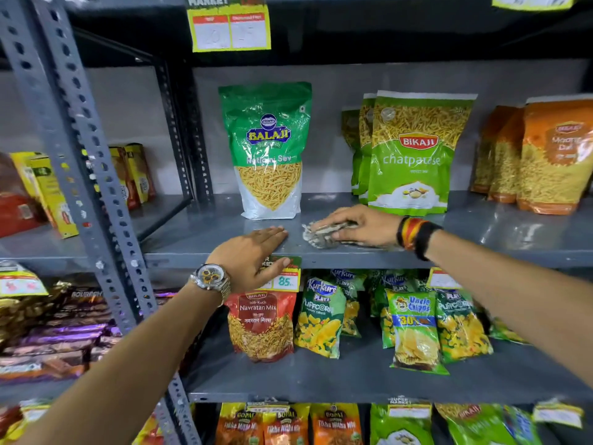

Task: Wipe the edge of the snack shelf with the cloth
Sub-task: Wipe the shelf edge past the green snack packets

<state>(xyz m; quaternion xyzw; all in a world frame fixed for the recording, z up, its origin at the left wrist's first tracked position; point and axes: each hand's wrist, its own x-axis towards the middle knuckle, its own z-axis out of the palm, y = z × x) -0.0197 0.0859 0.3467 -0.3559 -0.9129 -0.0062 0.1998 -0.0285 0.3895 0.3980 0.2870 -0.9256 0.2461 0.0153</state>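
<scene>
The grey metal snack shelf [500, 229] runs across the middle of the view, its front edge [353, 261] facing me. My right hand [359, 224] presses a crumpled pale cloth [317, 236] flat on the shelf top, just behind the front edge, in front of the green Bikaji pouch [414, 155]. My left hand [253, 255] lies on the front edge to the left of the cloth, fingers flat on top and thumb hanging down over a price tag [285, 279]. A watch is on that wrist.
A green Balaji pouch [269, 149] stands just behind my left hand. Orange pouches [545, 162] stand at the right. A perforated grey upright [80, 149] rises at the left. Snack packets [414, 329] fill the shelf below, and chocolate bars [57, 332] lie lower left.
</scene>
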